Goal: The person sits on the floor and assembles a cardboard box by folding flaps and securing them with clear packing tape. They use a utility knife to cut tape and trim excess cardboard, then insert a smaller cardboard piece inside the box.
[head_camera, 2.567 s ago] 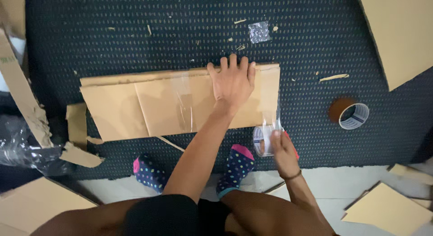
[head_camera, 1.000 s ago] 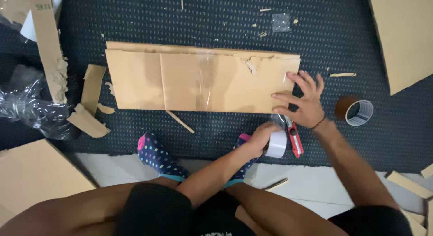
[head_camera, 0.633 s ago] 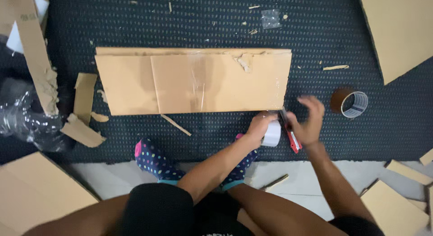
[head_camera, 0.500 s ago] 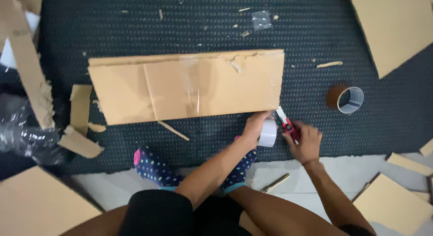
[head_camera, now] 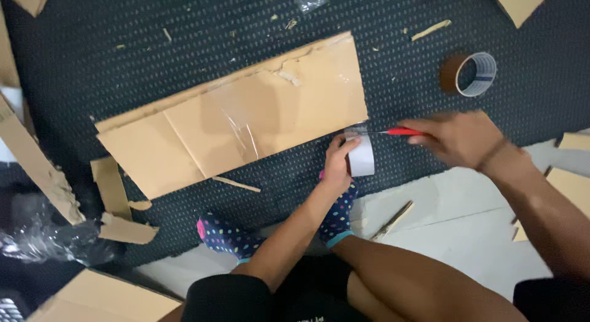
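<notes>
At the lower right corner of a flat cardboard sheet on dark dotted carpet, the left hand grips a white roll of clear tape. The right hand is closed around a red-handled cutter, its tip just beside the roll. A brown tape roll lies apart to the upper right, and cardboard scraps lie to the left.

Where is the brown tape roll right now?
In the head view, the brown tape roll lies on the dark carpet at upper right, beyond the right hand and right of the cardboard sheet.
</notes>
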